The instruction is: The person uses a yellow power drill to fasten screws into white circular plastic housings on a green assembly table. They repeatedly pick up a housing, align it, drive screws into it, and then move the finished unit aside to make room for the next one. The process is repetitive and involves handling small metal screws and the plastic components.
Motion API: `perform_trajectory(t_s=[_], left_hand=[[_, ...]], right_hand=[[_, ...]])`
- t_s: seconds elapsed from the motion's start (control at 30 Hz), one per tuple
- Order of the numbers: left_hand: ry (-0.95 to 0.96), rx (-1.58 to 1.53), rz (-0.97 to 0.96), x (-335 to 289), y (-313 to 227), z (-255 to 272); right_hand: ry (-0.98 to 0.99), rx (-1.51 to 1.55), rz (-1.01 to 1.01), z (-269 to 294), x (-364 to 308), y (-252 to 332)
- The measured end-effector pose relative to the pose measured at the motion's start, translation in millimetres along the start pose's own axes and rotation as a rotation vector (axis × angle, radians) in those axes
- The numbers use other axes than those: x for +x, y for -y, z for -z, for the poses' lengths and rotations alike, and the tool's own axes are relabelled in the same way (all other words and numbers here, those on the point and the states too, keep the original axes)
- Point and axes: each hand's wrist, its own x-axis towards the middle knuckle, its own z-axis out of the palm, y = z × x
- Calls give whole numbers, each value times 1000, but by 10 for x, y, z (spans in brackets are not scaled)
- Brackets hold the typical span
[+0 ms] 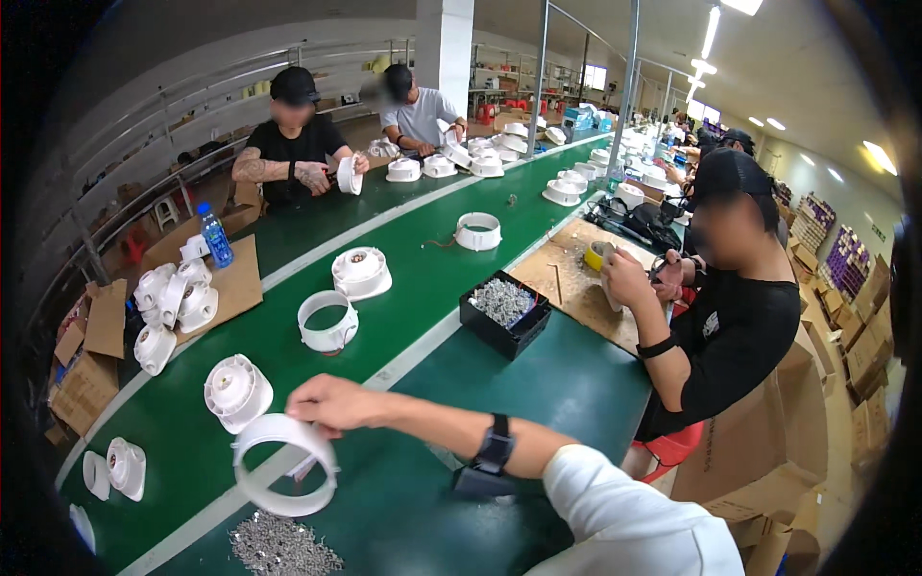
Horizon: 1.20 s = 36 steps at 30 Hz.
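My right hand (331, 403) reaches leftward from the lower right, its fingers closed on the upper rim of a white plastic ring (252, 488). The ring is tilted up over the belt's near edge strip, with a heap of small metal screws (283, 545) just below it. Right behind the ring, a round white housing (238, 394) lies on the green conveyor belt (413, 298). Another open white ring (327, 322) and a second housing (361, 274) are farther along. A dark strap (495, 444) is on my right wrist. My left hand is out of the picture.
A black bin of small metal parts (503, 305) stands on the green table. To the right, a seated co-worker (730, 288) handles a part over a wooden board (567, 264). Two people work across the belt. White housings (197, 305) and a blue bottle (215, 237) rest on cardboard at left.
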Motion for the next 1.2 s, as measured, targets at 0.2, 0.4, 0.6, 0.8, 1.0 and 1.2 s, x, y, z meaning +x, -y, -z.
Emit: perform_trajectory(t_s=[0.2, 0.4, 0.6, 0.8, 1.0, 1.2], left_hand=[[-106, -228, -37, -100, 163, 215], [164, -14, -36, 14, 97, 7], [173, -51, -57, 98, -100, -140], [271, -124, -231, 252, -276, -588], [326, -16, -249, 333, -235, -604], [266, 39, -127, 348, -196, -653]], right_hand=[[156, -227, -310, 142, -658, -271], [-49, -904, 207, -41, -1083, -17], [315, -959, 392, -282, -1386, 43], [254, -865, 448, -641, -1425, -234], [190, -841, 565, -987, -1232, -353], [141, -836, 539, -927, -1271, -399]])
